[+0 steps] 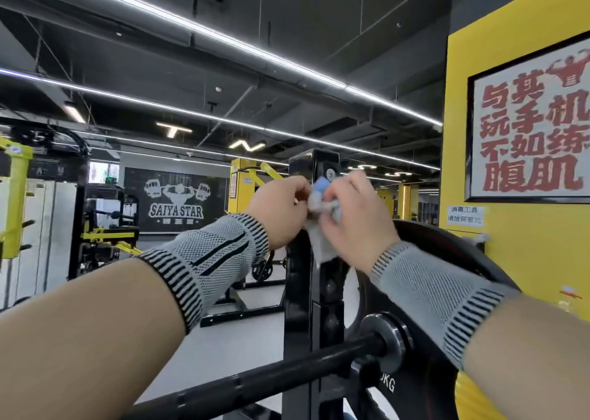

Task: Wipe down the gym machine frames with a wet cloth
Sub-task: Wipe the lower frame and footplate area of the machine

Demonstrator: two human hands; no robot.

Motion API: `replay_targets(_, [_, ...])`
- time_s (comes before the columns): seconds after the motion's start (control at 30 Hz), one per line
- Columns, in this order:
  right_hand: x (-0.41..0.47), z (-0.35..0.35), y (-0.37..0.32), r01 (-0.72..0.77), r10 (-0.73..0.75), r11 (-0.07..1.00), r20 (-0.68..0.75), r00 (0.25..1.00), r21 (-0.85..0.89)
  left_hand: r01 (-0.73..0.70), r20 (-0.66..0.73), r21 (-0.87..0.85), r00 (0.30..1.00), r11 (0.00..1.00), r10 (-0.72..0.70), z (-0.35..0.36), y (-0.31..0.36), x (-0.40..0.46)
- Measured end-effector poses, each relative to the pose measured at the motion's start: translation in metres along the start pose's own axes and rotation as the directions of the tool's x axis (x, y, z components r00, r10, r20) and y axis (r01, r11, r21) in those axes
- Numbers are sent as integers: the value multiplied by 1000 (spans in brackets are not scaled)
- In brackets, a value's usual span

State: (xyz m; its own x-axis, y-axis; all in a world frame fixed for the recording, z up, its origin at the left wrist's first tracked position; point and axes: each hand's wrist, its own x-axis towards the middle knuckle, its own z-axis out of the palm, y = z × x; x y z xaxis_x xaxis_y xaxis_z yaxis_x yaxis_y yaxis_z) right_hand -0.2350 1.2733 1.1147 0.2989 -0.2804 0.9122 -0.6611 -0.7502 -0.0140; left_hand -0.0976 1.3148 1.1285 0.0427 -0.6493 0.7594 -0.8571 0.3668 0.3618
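A black upright post (pixel 301 292) of a barbell rack stands right in front of me. Near its top, both hands hold a crumpled white and light-blue cloth (pixel 321 202). My left hand (pixel 281 212) pinches the cloth's left side with curled fingers. My right hand (pixel 357 218) grips its right side, and a tail of cloth hangs down below against the post. Grey knit sleeves cover both wrists.
A black barbell (pixel 249 384) crosses low in front of the post, with a large black weight plate (pixel 424 292) on its right end. A yellow wall with a framed poster (pixel 530 132) is close on the right. Yellow and black machines (pixel 105 237) stand at left across grey floor.
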Motion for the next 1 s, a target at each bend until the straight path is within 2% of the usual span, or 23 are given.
replay_targets(0.1, [46, -12, -1, -107, 110, 994, -120, 987, 38, -74, -143, 29, 987, 997, 77, -1, 12, 10])
replay_targets(0.2, [55, -5, 2, -155, 157, 988, -132, 979, 24, -129, -190, 53, 972, 990, 136, 13, 14, 6])
replay_targets(0.3, [22, 6, 4, -156, 160, 987, -143, 977, 40, -154, -149, 13, 977, 988, 155, 27, -1, -11])
replay_targets(0.5, [-40, 4, 21, -129, 128, 992, 76, 989, 14, -151, -24, 172, 987, 973, 158, 32, -6, -24])
replay_targets(0.63, [-7, 0, 11, -204, 208, 975, -50, 977, 86, -136, 31, 273, 991, 952, 132, 30, -7, -24])
replay_targets(0.73, [-8, 8, 5, -211, 215, 976, -101, 971, 53, -148, 65, 324, 989, 934, 134, 27, -7, -27])
replay_targets(0.8, [-37, 16, 5, -146, 146, 989, -44, 988, 5, -138, 100, 343, 989, 929, 109, 27, -6, -31])
replay_targets(0.87, [-76, 20, 7, -49, 50, 999, 84, 995, -19, -120, 132, 345, 988, 931, 78, 28, -6, -35])
replay_targets(0.93, [-99, 17, 9, 19, -13, 1000, 223, 975, -24, -107, 164, 329, 985, 938, 55, 30, -7, -42])
replay_targets(1.0, [-90, 9, 10, 45, -31, 998, 278, 960, -42, -112, 196, 338, 980, 934, 46, 31, -6, -49])
